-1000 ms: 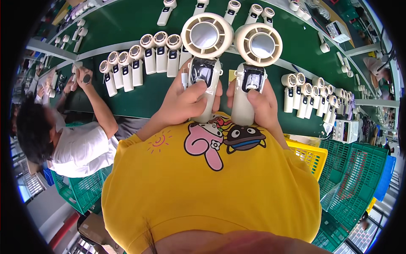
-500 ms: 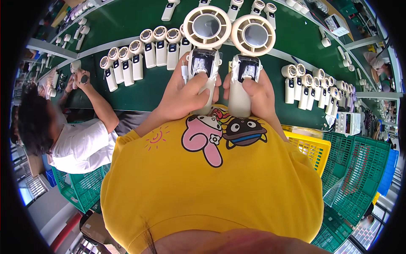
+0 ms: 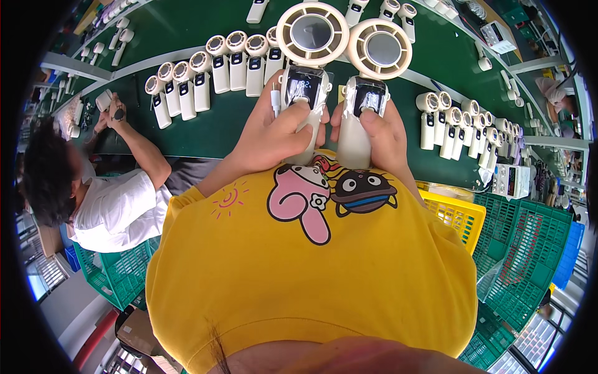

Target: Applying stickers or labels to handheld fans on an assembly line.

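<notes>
Above the green bench (image 3: 187, 134), close to the person's chest, each hand grips a cream handheld fan upright: left hand (image 3: 274, 134) clamped on the left fan (image 3: 308, 68), right hand (image 3: 377, 134) on the right fan (image 3: 374, 75), thumbs on their screens. Rows of fans (image 3: 212, 78) lie beyond. A yellow crate (image 3: 458, 215) sits right; its contents are unclear.

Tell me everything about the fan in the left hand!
The left fan is cream plastic: a round ringed head with a grey centre on a straight handle carrying a small dark lit screen. It stands upright above the green table, beside a matching fan. The left hand wraps its handle, thumb pressing just below the screen.
</notes>
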`<state>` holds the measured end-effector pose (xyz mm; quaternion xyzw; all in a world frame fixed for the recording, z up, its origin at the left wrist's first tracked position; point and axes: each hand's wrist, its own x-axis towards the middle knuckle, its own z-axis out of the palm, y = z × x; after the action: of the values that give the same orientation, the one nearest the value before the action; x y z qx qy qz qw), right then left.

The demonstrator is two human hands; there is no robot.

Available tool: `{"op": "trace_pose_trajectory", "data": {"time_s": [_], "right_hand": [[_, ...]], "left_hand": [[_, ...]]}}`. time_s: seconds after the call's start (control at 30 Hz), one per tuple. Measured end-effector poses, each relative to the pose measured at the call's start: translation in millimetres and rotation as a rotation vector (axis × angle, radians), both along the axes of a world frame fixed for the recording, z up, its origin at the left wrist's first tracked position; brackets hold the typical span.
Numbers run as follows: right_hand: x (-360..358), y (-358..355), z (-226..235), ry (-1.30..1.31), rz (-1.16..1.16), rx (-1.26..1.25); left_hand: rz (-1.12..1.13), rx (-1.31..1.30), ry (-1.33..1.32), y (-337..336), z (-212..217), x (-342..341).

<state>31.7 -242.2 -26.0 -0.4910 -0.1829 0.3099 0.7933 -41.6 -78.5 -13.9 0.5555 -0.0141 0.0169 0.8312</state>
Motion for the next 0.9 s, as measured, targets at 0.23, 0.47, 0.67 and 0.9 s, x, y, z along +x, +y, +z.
{"op": "trace_pose_trajectory", "data": {"time_s": [0.23,0.47,0.67,0.9], "right_hand": [[-0.8,1.6,-0.1,-0.007,-0.016,-0.019],[-2.8,6.5,4.0,0.012,-0.039,0.01],[-5.6,8.2,4.2,0.044,-0.003,0.128],[-6.1,6.9,1.9,0.045,-0.027,0.094]], "left_hand": [[0.009,-0.016,0.028,1.1,-0.1,1.2],[-0.01,-0.005,-0.006,-1.7,-0.7,4.6],[-0.004,-0.014,0.016,-4.1,-2.2,5.2],[0.013,-0.068,0.089,-6.1,0.0,7.2]]}}
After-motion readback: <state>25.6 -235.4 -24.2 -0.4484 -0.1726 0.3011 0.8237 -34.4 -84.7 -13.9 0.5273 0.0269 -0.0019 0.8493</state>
